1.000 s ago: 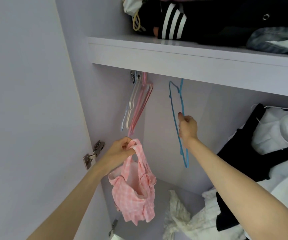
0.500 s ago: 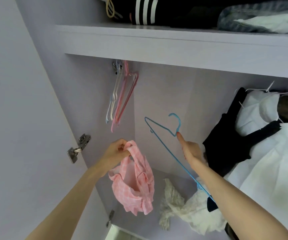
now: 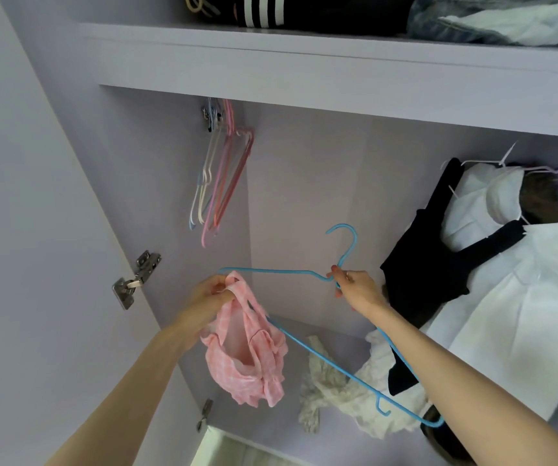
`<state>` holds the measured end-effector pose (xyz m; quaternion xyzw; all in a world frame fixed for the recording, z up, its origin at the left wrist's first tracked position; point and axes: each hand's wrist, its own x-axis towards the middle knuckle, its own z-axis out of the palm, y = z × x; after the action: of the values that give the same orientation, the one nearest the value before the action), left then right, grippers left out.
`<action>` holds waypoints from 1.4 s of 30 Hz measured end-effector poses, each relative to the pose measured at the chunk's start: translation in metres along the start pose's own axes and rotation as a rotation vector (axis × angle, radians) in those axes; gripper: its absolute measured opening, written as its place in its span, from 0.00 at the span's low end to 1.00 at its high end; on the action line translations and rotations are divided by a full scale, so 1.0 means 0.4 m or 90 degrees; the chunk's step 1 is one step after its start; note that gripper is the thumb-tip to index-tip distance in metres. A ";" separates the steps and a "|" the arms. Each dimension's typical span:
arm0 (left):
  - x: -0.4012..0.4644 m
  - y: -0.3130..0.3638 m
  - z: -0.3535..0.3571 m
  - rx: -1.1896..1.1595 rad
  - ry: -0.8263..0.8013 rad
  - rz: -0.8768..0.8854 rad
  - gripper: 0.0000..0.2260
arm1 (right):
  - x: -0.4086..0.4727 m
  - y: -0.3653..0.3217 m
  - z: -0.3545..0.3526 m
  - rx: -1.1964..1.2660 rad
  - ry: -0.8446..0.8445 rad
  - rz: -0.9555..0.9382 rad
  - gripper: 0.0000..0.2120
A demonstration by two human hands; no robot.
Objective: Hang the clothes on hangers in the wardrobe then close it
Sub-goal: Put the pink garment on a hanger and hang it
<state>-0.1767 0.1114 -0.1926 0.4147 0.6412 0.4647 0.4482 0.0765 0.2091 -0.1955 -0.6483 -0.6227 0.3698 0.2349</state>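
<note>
My left hand [image 3: 211, 295] grips the strap of a pink checked garment [image 3: 247, 354], which dangles below it inside the open wardrobe. My right hand [image 3: 354, 288] pinches a blue wire hanger [image 3: 317, 353] at its neck, just under the hook. The hanger is off the rail and tilted; its left tip touches the strap at my left hand. Its bottom bar runs behind the garment down to the lower right.
Several empty hangers [image 3: 218, 178] hang at the rail's left end. Black and white clothes [image 3: 492, 264] hang at the right. Pale crumpled fabric [image 3: 344, 385] lies on the wardrobe floor. The shelf [image 3: 304, 65] above holds folded clothes. The open door [image 3: 28, 250] stands on the left, with a hinge [image 3: 136, 277].
My right hand lifted the blue hanger off the rail, brought it down and swung its left tip over to the garment strap. My left hand stayed about in place.
</note>
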 end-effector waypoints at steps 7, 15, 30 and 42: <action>-0.009 -0.029 -0.016 -0.105 -0.049 -0.045 0.12 | 0.010 0.006 -0.023 -0.011 0.107 0.019 0.21; 0.023 -0.043 0.006 -0.033 0.086 -0.042 0.13 | 0.018 0.039 -0.059 0.013 0.137 0.032 0.19; 0.008 0.007 0.049 0.051 0.062 0.108 0.17 | -0.003 0.022 -0.012 0.105 0.088 0.033 0.19; 0.012 -0.007 0.052 0.150 0.005 0.170 0.20 | 0.010 0.016 -0.049 0.402 0.115 0.244 0.17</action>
<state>-0.1581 0.1200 -0.1998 0.5443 0.6323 0.4432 0.3279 0.0954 0.2154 -0.1892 -0.6787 -0.3227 0.5218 0.4037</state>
